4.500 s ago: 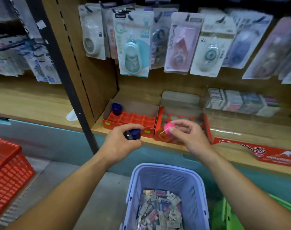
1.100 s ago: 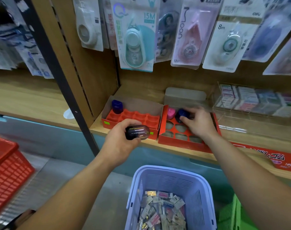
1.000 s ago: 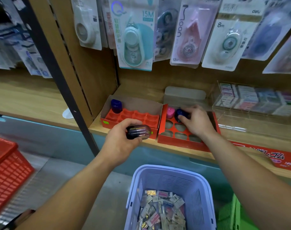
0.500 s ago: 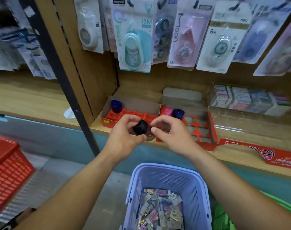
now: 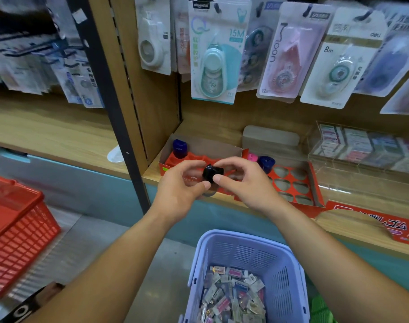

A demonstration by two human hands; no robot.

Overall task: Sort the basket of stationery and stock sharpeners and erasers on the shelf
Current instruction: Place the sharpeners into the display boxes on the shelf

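Both hands meet in front of the shelf edge around a small black sharpener [image 5: 210, 174]. My left hand [image 5: 181, 186] holds it from the left and below; my right hand [image 5: 244, 183] pinches it from the right. Behind them stand two red display boxes: the left box [image 5: 175, 159] has one dark blue sharpener [image 5: 179, 148] in its back corner, the right box [image 5: 301, 180] has a pink sharpener [image 5: 252, 156] and a dark blue sharpener [image 5: 266, 162] in its back row. A lilac basket [image 5: 247, 252] below holds several wrapped erasers [image 5: 231, 297].
A clear case of boxed erasers [image 5: 361, 148] sits on the wooden shelf [image 5: 361, 201] to the right. Correction-tape packs [image 5: 215, 54] hang above. A black upright [image 5: 110, 101] divides the shelving. A red basket [image 5: 14, 229] stands on the floor at left, something green [image 5: 322, 308] at lower right.
My right hand set the dark blue sharpener beside the pink one in the right box, then came back to the black sharpener in my left hand. Both hands now hold it together.
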